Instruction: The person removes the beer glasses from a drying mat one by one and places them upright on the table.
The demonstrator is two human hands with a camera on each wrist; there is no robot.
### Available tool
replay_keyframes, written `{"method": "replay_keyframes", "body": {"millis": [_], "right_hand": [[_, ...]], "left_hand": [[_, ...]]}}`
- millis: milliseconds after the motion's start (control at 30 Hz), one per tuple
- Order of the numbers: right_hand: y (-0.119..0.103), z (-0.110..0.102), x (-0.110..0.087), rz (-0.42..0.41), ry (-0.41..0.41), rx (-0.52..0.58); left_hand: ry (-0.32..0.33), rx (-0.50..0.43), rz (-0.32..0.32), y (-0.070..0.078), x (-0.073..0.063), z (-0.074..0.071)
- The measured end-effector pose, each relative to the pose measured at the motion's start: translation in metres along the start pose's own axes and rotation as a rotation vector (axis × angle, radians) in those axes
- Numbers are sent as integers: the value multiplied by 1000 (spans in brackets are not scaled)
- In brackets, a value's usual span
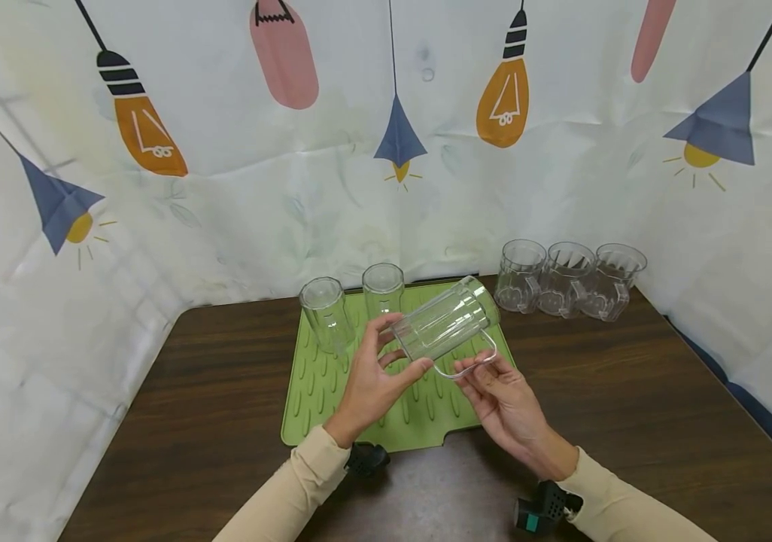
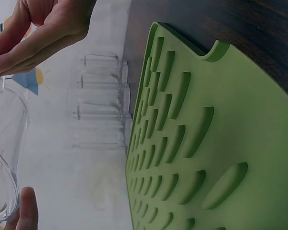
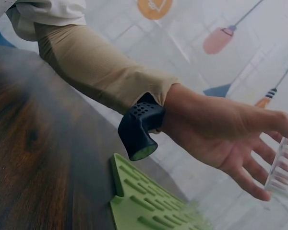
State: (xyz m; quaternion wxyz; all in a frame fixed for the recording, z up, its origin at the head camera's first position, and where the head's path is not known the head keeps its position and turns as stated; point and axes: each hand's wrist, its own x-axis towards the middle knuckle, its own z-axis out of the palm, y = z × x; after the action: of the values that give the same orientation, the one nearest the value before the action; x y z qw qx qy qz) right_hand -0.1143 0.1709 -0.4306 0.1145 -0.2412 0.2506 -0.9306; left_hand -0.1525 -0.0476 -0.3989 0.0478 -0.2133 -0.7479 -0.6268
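Observation:
A clear glass mug (image 1: 443, 320) is held tilted above the green mat, one end up and to the right, its handle hanging on the lower side. My left hand (image 1: 375, 380) grips the mug's lower left end, thumb below and fingers behind the glass. With thumb and fingertips, my right hand (image 1: 508, 410) pinches the handle. The left wrist view has the mug (image 2: 7, 124) at its left edge, between the right hand (image 2: 53, 33) and some left fingertips (image 2: 29, 208). In the right wrist view, the left hand (image 3: 230, 134) spreads around the glass end.
Two glass mugs (image 1: 325, 312) (image 1: 383, 290) stand bottom-up at the back left of the ridged green drying mat (image 1: 318, 391). Three more mugs (image 1: 565, 278) stand in a row on the dark wooden table (image 1: 217, 406) at the back right. A printed curtain (image 1: 257, 203) hangs behind.

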Motion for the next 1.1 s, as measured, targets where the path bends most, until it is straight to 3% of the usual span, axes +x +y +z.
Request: {"method": "replay_keyframes", "body": {"millis": [333, 833, 1100], "right_hand": [[-10, 3, 3, -68, -76, -22], [-48, 7, 9, -147, -77, -73], [-72, 5, 8, -165, -52, -148]], "left_hand": [[-23, 10, -30, 1, -2, -5], [-25, 90, -11, 2, -7, -17], [4, 212, 70, 2, -11, -28]]}}
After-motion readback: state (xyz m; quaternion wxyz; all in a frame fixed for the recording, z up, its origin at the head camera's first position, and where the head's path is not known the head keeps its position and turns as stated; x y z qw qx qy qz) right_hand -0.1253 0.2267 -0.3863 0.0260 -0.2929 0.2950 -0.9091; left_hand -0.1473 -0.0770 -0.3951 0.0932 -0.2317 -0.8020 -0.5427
